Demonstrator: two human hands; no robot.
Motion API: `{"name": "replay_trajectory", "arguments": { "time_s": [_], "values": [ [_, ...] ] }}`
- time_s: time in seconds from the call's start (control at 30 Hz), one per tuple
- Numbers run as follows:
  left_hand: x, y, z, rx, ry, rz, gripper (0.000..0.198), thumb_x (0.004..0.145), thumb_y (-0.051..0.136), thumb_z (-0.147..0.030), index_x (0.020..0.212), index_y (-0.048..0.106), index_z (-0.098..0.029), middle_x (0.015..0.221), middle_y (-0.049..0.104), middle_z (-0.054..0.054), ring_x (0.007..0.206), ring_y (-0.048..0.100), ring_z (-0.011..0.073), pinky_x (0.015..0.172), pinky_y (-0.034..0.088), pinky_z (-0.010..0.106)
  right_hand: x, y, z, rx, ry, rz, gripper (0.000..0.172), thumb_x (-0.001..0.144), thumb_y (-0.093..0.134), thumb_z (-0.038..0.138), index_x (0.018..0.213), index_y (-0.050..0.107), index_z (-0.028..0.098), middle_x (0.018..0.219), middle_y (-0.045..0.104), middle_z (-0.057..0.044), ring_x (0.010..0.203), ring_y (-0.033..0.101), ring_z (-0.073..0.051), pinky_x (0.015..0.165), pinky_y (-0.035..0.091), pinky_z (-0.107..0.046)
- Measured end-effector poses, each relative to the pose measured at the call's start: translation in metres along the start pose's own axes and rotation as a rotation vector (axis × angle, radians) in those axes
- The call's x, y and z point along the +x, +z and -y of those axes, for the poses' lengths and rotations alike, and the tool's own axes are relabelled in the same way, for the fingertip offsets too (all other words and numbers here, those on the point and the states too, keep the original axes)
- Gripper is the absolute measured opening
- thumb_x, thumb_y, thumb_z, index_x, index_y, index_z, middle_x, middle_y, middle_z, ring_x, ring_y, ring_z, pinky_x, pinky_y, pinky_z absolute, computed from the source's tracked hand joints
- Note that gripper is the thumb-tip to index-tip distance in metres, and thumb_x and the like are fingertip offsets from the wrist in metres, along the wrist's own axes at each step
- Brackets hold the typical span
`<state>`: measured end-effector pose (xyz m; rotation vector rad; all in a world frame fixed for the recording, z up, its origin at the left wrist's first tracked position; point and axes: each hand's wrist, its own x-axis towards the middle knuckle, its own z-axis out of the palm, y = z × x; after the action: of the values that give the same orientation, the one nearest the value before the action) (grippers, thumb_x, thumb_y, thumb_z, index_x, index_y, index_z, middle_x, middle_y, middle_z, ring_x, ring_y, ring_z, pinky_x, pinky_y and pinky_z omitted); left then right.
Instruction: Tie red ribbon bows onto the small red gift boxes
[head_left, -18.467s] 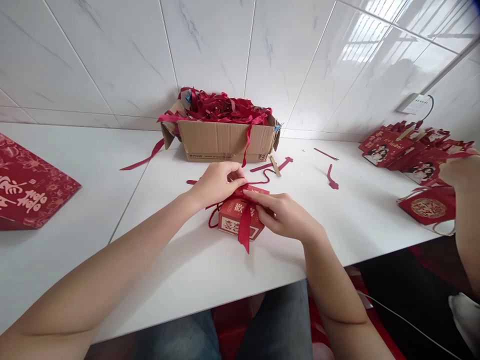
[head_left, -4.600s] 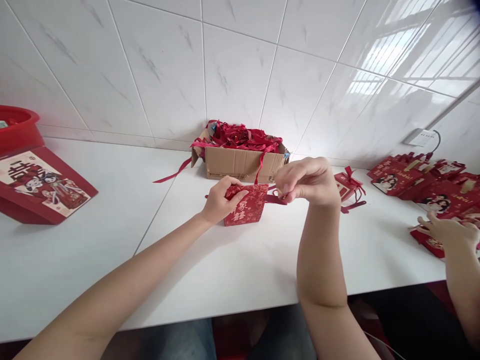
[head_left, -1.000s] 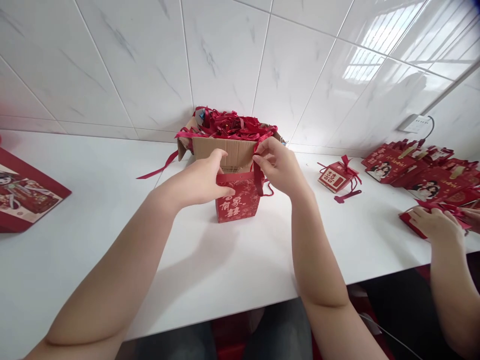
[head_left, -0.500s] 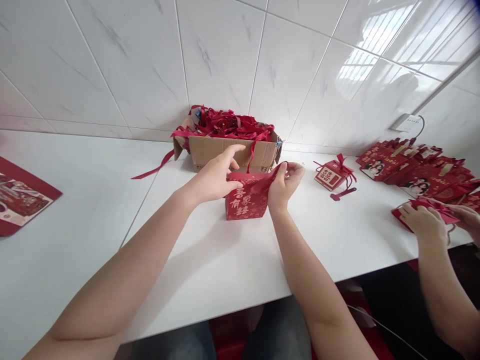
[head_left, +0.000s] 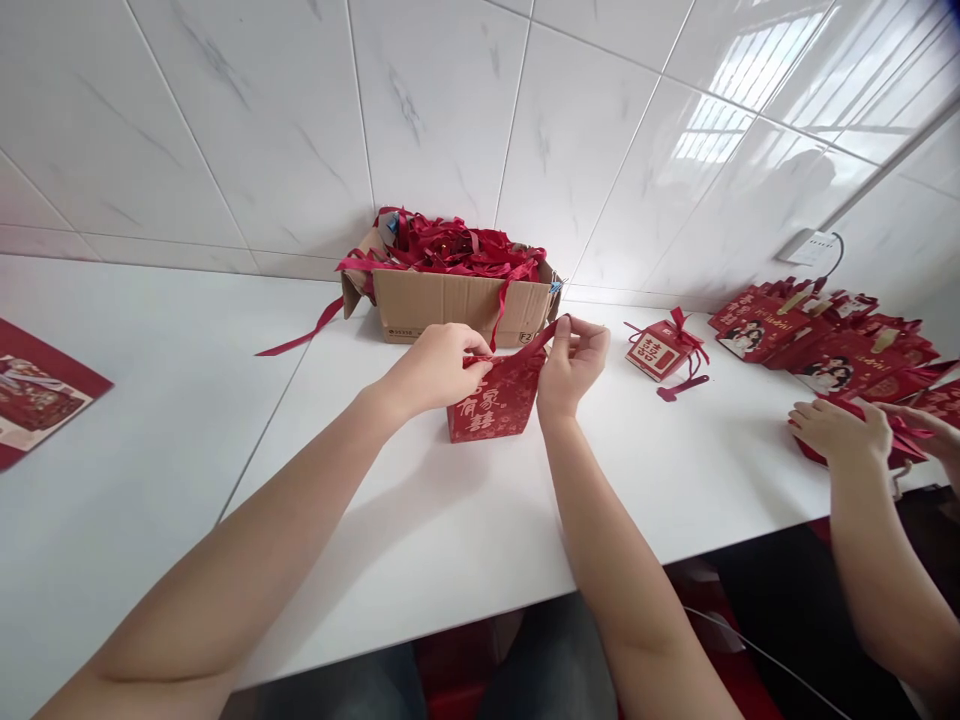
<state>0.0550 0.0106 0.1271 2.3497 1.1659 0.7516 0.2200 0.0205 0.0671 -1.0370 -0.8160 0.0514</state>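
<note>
A small red paper box with gold characters stands on the white table in front of me. My left hand is closed on the box's top left edge, fingers curled over its rim. My right hand pinches the raised top right flap, where a red ribbon runs across the opening. Behind the box sits a cardboard carton heaped with red ribbons.
A finished red box tied with a ribbon lies to the right. Flat red printed bags are piled at far right, where another person's hands handle a red item. A red bag lies at far left. Tiled wall behind.
My left hand has curled down onto the box's top edge. My right hand lifted slightly, pinching the flap higher. The other person's hands shifted a little on the right.
</note>
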Motion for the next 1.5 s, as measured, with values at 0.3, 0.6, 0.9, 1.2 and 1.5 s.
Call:
{"name": "replay_trajectory", "arguments": {
  "time_s": [0.3, 0.6, 0.9, 1.2, 1.5],
  "values": [
    [0.004, 0.004, 0.007, -0.003, -0.034, -0.026, 0.017, 0.08, 0.057, -0.023, 0.087, 0.072, -0.018, 0.093, 0.075, 0.003, 0.084, 0.067, 0.0204, 0.069, 0.049, 0.029, 0.012, -0.045, 0.013, -0.051, -0.143, 0.793, 0.007, 0.073, 0.077, 0.031, 0.074, 0.072, 0.026, 0.129, 0.057, -0.003, 0.124, 0.05, -0.025, 0.102, 0.043, -0.046],
    [0.003, 0.002, 0.004, -0.013, -0.044, 0.01, 0.018, 0.081, 0.056, -0.024, 0.085, 0.072, -0.017, 0.086, 0.073, 0.003, 0.067, 0.062, 0.0158, 0.06, 0.046, 0.027, 0.004, -0.036, 0.003, -0.168, -0.225, 0.773, 0.004, 0.072, 0.078, 0.026, 0.073, 0.075, 0.028, 0.125, 0.061, -0.002, 0.122, 0.05, -0.026, 0.107, 0.036, -0.051],
    [0.002, 0.002, 0.006, -0.003, -0.012, 0.018, 0.02, 0.081, 0.055, -0.024, 0.087, 0.072, -0.017, 0.089, 0.074, 0.004, 0.07, 0.063, 0.0163, 0.064, 0.048, 0.027, 0.004, -0.036, 0.005, -0.176, -0.219, 0.761, 0.003, 0.073, 0.077, 0.026, 0.074, 0.074, 0.028, 0.124, 0.062, -0.002, 0.12, 0.052, -0.026, 0.105, 0.038, -0.051],
    [0.002, 0.0, 0.005, -0.026, 0.017, 0.049, 0.019, 0.079, 0.054, -0.021, 0.085, 0.073, -0.018, 0.087, 0.073, 0.002, 0.073, 0.063, 0.016, 0.062, 0.046, 0.025, -0.005, -0.031, 0.004, -0.051, -0.126, 0.727, 0.019, 0.076, 0.072, 0.029, 0.08, 0.055, 0.024, 0.102, 0.069, -0.004, 0.099, 0.063, -0.021, 0.086, 0.051, -0.04],
    [-0.002, 0.004, -0.001, 0.059, 0.031, 0.119, 0.02, 0.074, 0.062, -0.037, 0.083, 0.057, -0.02, 0.088, 0.066, 0.001, 0.073, 0.059, 0.0173, 0.056, 0.041, 0.027, -0.007, -0.031, 0.006, -0.074, 0.028, 0.729, 0.022, 0.072, 0.075, 0.036, 0.078, 0.06, 0.022, 0.077, 0.067, -0.001, 0.071, 0.063, -0.016, 0.066, 0.051, -0.031]
  ]
}}
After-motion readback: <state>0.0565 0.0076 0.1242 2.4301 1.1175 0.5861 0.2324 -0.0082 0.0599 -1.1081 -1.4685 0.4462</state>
